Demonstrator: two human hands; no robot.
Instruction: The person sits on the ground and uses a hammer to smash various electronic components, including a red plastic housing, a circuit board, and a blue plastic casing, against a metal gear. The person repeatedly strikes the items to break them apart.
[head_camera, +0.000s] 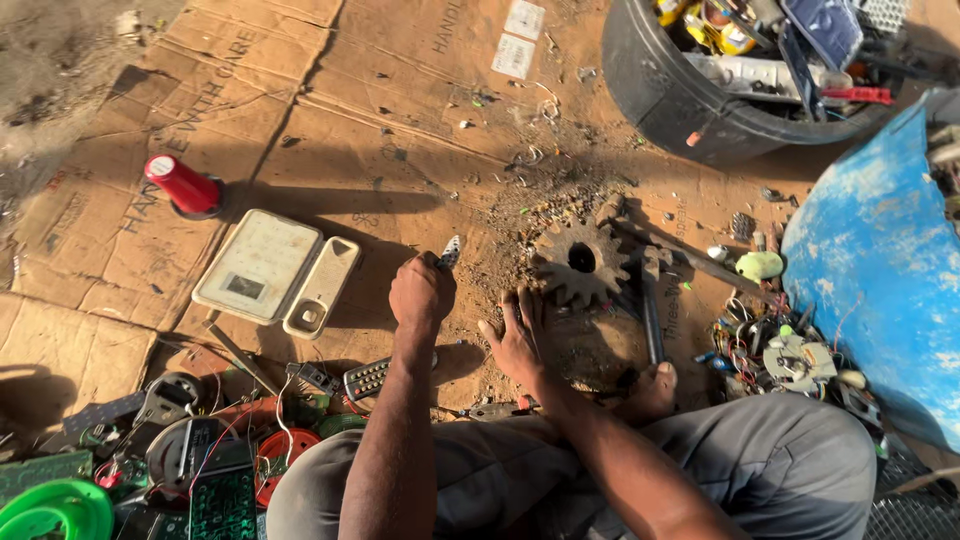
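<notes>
Flattened cardboard (330, 110) spread over dirt makes the floor here, lit by low sun, with the person seated on it in grey trousers. Nearest the knees lies a heap of scrap electronics: a green circuit board (222, 505), a red reel (283, 452) and a small remote (368, 378). Just beyond, the left hand (421, 290) is closed in a fist around a small metal tool (451, 250), whose tip sticks out past the knuckles. The right hand (515, 340) lies spread, palm down, its fingertips touching the near rim of a rusty toothed gear (580, 262), which lies flat on the cardboard just right of the tool tip. A bare foot (652, 388) rests near the gear, beside a dark metal bar (651, 318). I judge that the gear's teeth could nick the spread fingers if it shifts, and the tool tip could slip toward the right hand, since the two are close together. Farther left sit a white keypad device (258, 264) and a red cylinder (184, 186); farthest off, a black tub (690, 100) full of scrap and a blue curved panel (880, 260).
</notes>
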